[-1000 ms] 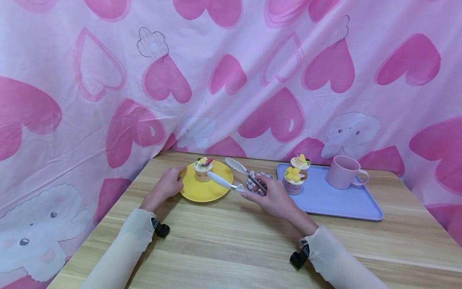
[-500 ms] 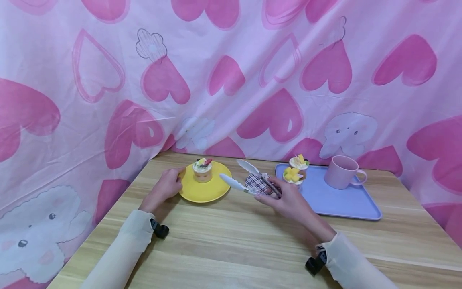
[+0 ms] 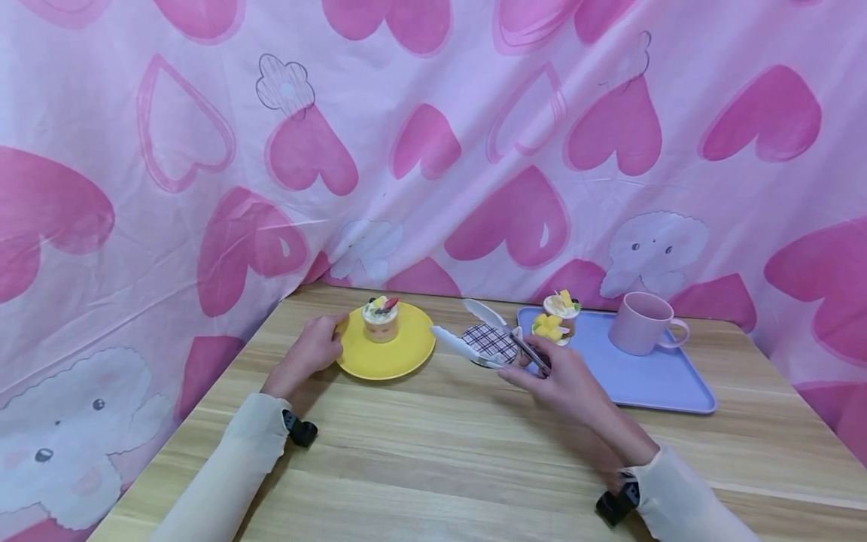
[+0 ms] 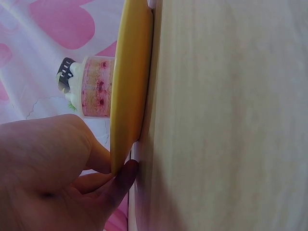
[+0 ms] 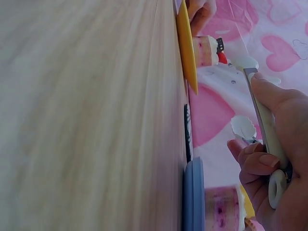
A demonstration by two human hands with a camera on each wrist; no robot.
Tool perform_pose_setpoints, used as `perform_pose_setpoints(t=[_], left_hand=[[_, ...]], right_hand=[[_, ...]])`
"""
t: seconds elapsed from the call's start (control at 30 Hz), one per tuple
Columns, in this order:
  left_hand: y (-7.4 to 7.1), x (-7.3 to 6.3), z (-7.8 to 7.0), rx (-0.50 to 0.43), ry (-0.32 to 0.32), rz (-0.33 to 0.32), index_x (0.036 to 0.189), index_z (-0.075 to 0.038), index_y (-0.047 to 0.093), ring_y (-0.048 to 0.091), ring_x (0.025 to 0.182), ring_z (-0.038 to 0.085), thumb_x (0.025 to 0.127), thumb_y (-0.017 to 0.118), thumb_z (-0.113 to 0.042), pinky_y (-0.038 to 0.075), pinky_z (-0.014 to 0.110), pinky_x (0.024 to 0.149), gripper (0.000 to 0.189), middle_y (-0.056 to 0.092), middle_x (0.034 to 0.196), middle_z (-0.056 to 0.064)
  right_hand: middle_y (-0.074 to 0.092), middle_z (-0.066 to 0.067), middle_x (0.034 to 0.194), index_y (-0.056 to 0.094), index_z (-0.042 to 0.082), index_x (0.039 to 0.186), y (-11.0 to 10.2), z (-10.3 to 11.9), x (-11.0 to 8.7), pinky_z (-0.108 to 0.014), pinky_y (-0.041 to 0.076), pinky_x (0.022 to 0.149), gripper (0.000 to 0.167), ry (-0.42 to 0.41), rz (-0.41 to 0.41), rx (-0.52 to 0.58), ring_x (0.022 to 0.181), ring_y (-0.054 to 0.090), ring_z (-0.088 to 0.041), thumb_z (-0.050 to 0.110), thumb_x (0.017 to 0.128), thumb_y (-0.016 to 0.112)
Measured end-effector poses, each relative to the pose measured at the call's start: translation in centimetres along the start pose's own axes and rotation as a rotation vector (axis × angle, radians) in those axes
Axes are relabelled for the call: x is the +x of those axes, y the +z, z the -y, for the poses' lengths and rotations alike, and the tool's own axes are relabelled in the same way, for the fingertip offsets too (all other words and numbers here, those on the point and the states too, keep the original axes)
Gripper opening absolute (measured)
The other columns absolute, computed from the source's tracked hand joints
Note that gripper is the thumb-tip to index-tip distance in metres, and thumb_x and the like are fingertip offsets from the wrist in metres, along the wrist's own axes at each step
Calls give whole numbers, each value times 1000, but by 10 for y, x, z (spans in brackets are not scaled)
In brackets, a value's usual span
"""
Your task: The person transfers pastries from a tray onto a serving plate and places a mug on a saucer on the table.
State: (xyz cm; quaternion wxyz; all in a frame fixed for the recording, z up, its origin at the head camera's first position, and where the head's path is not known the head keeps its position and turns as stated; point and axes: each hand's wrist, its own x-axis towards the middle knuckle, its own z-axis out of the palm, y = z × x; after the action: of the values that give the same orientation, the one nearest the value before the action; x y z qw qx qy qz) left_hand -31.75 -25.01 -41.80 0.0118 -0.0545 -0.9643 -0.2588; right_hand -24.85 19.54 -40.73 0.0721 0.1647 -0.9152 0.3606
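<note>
My left hand [image 3: 313,348] pinches the left rim of a yellow plate [image 3: 413,354]; in the left wrist view the thumb lies over the rim and a finger under it. On that plate stands a dessert cup [image 3: 381,322] topped with cream and fruit. My right hand [image 3: 565,380] grips a pair of tongs [image 5: 263,118] by the handles, their white tips spread with nothing between them. The tongs hang over a round plaid coaster [image 3: 489,342], pointing toward the plate. Two more dessert cups, one with yellow fruit cubes [image 3: 550,328] and one behind it [image 3: 562,304], stand beyond my right hand.
A blue tray [image 3: 660,388] lies at the right, bearing those two cups and a pink mug [image 3: 642,324] with its handle to the right. Behind the wooden table [image 3: 406,467] hangs a pink heart-patterned cloth [image 3: 420,218].
My right hand has moved right with the tongs, away from the plate and the cup on it, uncovering more of the coaster. My left hand stays on the plate's rim.
</note>
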Motion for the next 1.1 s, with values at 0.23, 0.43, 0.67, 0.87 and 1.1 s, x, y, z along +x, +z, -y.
perform_pose_setpoints(t=[0.23, 0.43, 0.67, 0.87, 1.1], left_hand=[[1, 0, 0, -8, 0, -1, 159, 8, 46, 61, 122, 34, 99, 54, 5, 56, 51, 109, 61, 55, 158, 30], [1, 0, -1, -14, -8, 7, 160, 7, 45, 60, 121, 34, 99, 53, 4, 57, 47, 105, 62, 54, 159, 29], [1, 0, -1, -14, -13, 11, 160, 7, 45, 60, 121, 34, 100, 53, 4, 57, 49, 108, 61, 53, 160, 29], [1, -1, -1, -21, -34, 18, 162, 6, 43, 60, 121, 34, 101, 54, 4, 57, 44, 104, 62, 52, 162, 28], [1, 0, 0, -22, -39, 23, 162, 5, 42, 60, 121, 34, 101, 53, 4, 57, 41, 100, 62, 51, 162, 28]], right_hand=[[63, -5, 88, 62, 10, 149, -10, -6, -6, -26, 42, 55, 88, 24, -20, -50, 74, 51, -17, 67, 85, 83], [68, -4, 92, 65, 13, 144, -19, -10, -9, -27, 41, 55, 81, 20, -46, -72, 74, 51, -19, 65, 85, 84], [70, -7, 91, 65, 8, 144, -28, -17, -16, -26, 42, 55, 79, -28, -89, -110, 75, 54, -17, 57, 86, 87], [55, -3, 79, 64, 13, 144, -34, -22, -19, -26, 41, 53, 76, -12, -102, -118, 69, 51, -17, 58, 87, 86], [60, -4, 84, 66, 12, 136, -41, -28, -24, -27, 42, 53, 70, 17, -125, -102, 71, 53, -18, 57, 86, 87]])
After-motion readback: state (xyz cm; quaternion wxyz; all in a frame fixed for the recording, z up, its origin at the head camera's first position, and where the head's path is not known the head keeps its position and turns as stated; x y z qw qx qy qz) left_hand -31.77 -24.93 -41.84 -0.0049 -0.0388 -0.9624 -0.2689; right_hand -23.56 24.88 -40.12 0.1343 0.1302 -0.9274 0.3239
